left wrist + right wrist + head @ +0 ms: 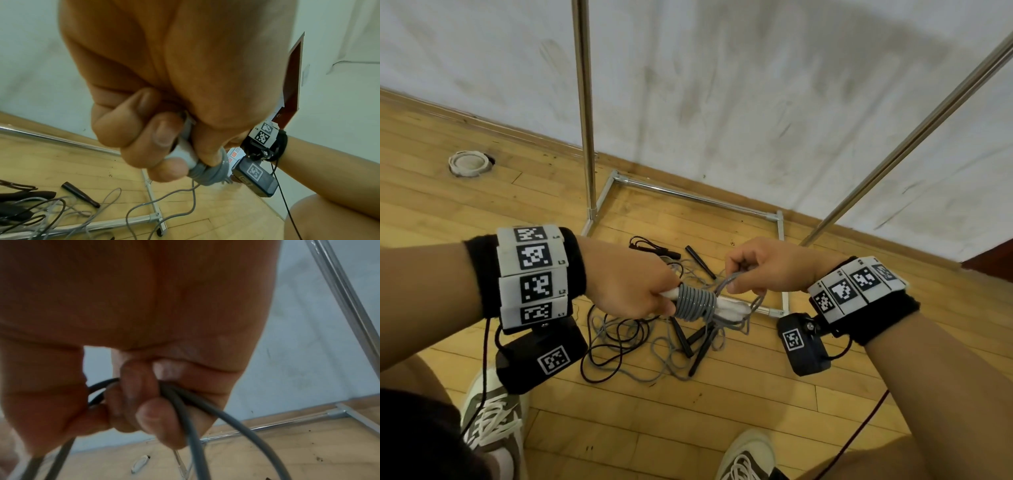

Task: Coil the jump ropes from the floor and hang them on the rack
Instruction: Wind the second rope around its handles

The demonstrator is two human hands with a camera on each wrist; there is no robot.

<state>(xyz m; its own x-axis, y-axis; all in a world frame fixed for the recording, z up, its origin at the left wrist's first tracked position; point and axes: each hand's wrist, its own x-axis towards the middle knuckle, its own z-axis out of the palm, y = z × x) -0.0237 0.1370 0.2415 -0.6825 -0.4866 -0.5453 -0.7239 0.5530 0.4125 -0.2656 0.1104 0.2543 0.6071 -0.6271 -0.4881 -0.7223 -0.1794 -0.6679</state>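
Observation:
My left hand (640,294) grips the white handles (729,306) of a grey jump rope, held level above the floor. Grey cord (695,301) is wound round them in a tight coil of several turns. In the left wrist view the left hand (144,146) curls round the pale handle (185,154) with the coil (207,175) just past the fingers. My right hand (750,270) pinches loose strands of the same grey cord (185,410) just right of the coil. Black and grey ropes (640,342) with black handles lie tangled on the floor below.
The metal rack's base frame (688,195) lies on the wooden floor by the white wall. Its upright pole (585,102) rises at left and a slanted bar (914,137) crosses at right. A round white floor fitting (469,163) sits far left. My shoes (489,414) stand close below.

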